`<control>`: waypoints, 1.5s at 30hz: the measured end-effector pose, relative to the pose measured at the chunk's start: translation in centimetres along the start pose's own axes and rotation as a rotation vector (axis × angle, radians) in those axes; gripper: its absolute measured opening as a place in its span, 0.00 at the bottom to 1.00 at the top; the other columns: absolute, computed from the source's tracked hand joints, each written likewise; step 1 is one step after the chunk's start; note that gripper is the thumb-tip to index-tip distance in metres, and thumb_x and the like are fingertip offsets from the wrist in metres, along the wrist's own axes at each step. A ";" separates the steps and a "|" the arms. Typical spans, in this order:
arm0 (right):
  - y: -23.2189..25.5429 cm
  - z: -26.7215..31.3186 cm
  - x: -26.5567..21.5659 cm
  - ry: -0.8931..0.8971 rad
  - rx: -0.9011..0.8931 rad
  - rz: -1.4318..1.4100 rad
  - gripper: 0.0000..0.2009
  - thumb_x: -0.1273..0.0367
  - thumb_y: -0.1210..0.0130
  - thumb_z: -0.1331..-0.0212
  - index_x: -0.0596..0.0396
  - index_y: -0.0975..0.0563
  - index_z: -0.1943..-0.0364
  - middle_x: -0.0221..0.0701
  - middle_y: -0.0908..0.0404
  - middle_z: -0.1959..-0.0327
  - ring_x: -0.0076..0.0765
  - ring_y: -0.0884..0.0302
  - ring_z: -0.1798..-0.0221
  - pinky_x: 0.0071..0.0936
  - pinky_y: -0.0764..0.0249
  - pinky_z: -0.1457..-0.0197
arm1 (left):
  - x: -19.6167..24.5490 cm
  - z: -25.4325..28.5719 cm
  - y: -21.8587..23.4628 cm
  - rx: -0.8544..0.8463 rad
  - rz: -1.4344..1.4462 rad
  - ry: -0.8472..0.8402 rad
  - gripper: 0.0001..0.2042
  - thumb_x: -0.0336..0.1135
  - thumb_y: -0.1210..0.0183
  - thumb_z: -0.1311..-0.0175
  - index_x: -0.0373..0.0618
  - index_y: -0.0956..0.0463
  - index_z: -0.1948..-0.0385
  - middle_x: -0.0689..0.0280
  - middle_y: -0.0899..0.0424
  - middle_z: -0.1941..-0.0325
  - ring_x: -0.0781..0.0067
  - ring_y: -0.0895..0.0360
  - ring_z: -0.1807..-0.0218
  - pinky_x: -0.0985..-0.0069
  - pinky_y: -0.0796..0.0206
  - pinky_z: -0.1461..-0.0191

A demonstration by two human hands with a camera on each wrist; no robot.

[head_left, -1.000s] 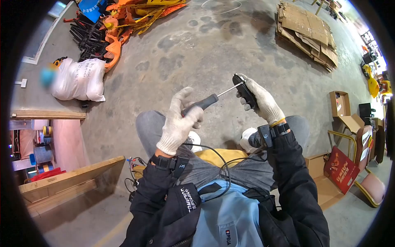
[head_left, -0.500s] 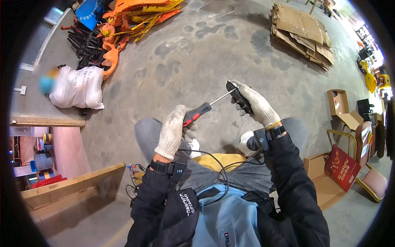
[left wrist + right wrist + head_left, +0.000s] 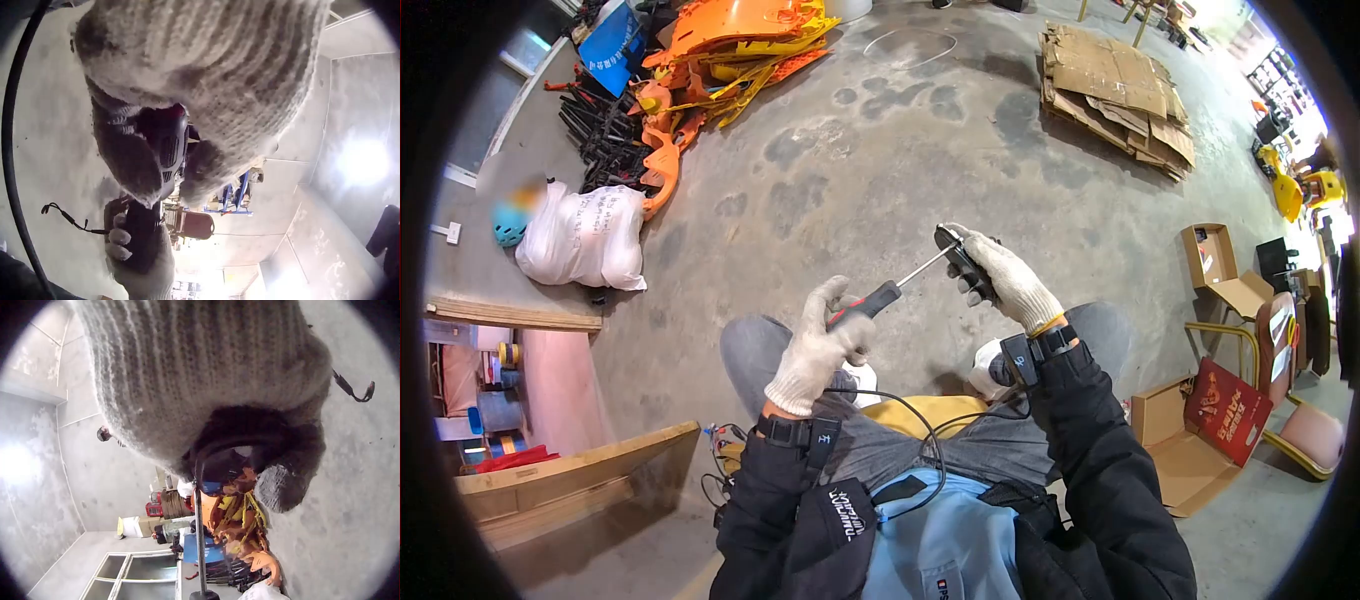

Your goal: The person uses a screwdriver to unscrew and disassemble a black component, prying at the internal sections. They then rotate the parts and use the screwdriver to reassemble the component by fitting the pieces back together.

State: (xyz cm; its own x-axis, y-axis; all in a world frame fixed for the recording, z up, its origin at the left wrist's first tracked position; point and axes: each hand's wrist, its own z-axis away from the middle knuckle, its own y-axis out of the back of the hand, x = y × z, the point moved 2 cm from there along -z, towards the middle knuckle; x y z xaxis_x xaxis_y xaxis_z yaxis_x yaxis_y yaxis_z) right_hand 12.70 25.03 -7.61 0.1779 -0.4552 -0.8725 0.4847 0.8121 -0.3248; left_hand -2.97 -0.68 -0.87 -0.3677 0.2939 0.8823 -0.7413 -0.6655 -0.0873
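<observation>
In the head view my gloved left hand (image 3: 815, 350) holds a screwdriver (image 3: 884, 297) by its black and red handle, with some fingers lifted off it. The metal shaft slants up to the right, its tip at the upper end of a black, elongated casing (image 3: 968, 268). My gloved right hand (image 3: 1010, 280) grips that casing from its right side. A short black cable with a plug (image 3: 69, 219) sticks out from the casing in the left wrist view. Close to the right glove, the screwdriver's shaft (image 3: 200, 544) meets the casing's dark rim in the right wrist view.
Both hands are over the concrete floor (image 3: 880, 190), above the person's knees. A black cord (image 3: 935, 405) loops across the lap. Flattened cardboard (image 3: 1115, 85) lies at the far right; orange and yellow parts (image 3: 730, 50) and a white sack (image 3: 585, 240) are at left. An open box (image 3: 1175, 470) sits at right.
Both hands sit lower and further left in the head view as the camera tilts. My left fingers closed around the screwdriver handle, then loosened and spread again. The tip stays at the casing.
</observation>
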 end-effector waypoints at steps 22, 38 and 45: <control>0.0 0.1 -0.2 -0.024 0.036 0.020 0.28 0.52 0.53 0.18 0.46 0.33 0.21 0.29 0.17 0.59 0.18 0.21 0.65 0.19 0.20 0.67 | -0.6 -0.6 0.6 0.024 0.058 0.046 0.24 0.48 0.45 0.20 0.36 0.27 0.35 0.57 0.17 0.50 0.71 0.17 0.67 0.74 0.22 0.65; 0.1 -0.2 -0.2 -0.006 0.028 -0.046 0.29 0.53 0.55 0.17 0.47 0.37 0.19 0.33 0.17 0.56 0.20 0.21 0.67 0.19 0.19 0.69 | 0.8 -0.4 0.3 -0.005 -0.032 -0.019 0.25 0.41 0.43 0.20 0.36 0.34 0.29 0.60 0.17 0.59 0.74 0.17 0.66 0.74 0.20 0.63; 0.0 -0.1 -0.1 -0.010 0.005 -0.012 0.29 0.52 0.55 0.17 0.46 0.37 0.20 0.32 0.17 0.56 0.20 0.20 0.66 0.19 0.19 0.69 | -0.7 -1.2 1.1 -0.114 -0.148 0.065 0.30 0.35 0.36 0.28 0.35 0.35 0.28 0.58 0.18 0.51 0.74 0.17 0.63 0.74 0.21 0.63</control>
State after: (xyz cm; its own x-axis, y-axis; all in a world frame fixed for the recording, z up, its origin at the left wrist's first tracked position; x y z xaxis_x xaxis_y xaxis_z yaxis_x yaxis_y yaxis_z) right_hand 12.58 25.10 -7.59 0.1805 -0.4686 -0.8648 0.4915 0.8045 -0.3334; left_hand -4.21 -0.75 -2.15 -0.2825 0.4291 0.8580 -0.8474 -0.5308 -0.0135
